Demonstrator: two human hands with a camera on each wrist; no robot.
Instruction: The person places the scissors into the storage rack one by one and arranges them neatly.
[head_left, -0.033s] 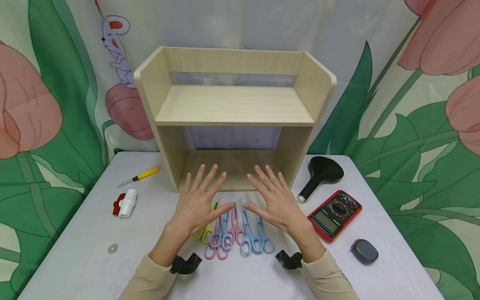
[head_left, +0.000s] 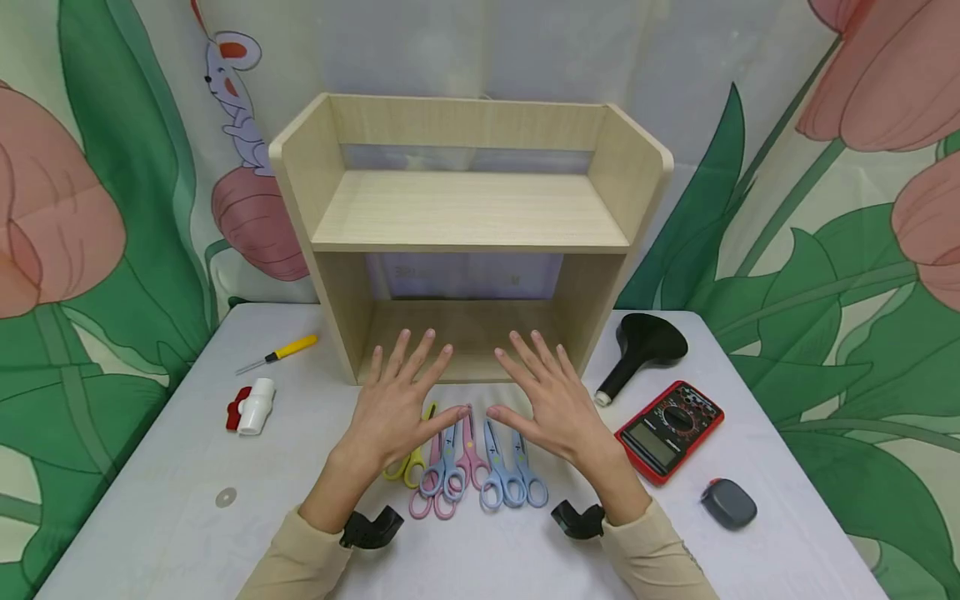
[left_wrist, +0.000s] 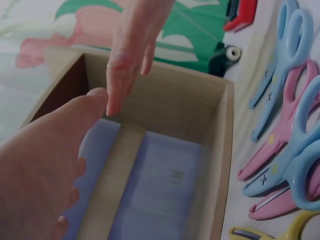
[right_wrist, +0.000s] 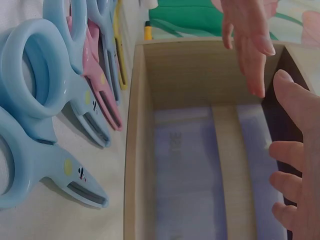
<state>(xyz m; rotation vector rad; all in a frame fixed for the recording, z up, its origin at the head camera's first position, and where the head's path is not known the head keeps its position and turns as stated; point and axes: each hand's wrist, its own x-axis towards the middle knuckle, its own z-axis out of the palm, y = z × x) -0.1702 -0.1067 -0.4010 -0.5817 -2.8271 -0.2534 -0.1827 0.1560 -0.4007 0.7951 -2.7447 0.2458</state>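
Shelf [head_left: 471, 208] stands behind a row of scissors [head_left: 450, 454]

A curtain [head_left: 802, 250] printed with large tulips and green leaves hangs at the back. Before it is a table [head_left: 150, 517] with a white covering, and the pale wooden shelf, two levels high, stands at its far side. The left hand [head_left: 397, 408] and the right hand [head_left: 551, 404] are spread in front of the shelf, fingers straight, thumbs pointing toward each other with a gap between; neither grasps anything. To the right lie a black tool [head_left: 651, 337] with a handle and, nearer the person, a red-edged meter [head_left: 670, 432]. The scissors, light blue, pink and yellow, lie on the table beneath and between the hands, blades toward the shelf, some overlapping. A yellow-handled screwdriver [head_left: 294, 347] is on the left side. A dark tape measure [head_left: 731, 504] sits near the meter. Just below the screwdriver is a white valve [head_left: 257, 407] with a red handle; nearer the person lies a small grey disc [head_left: 226, 497].
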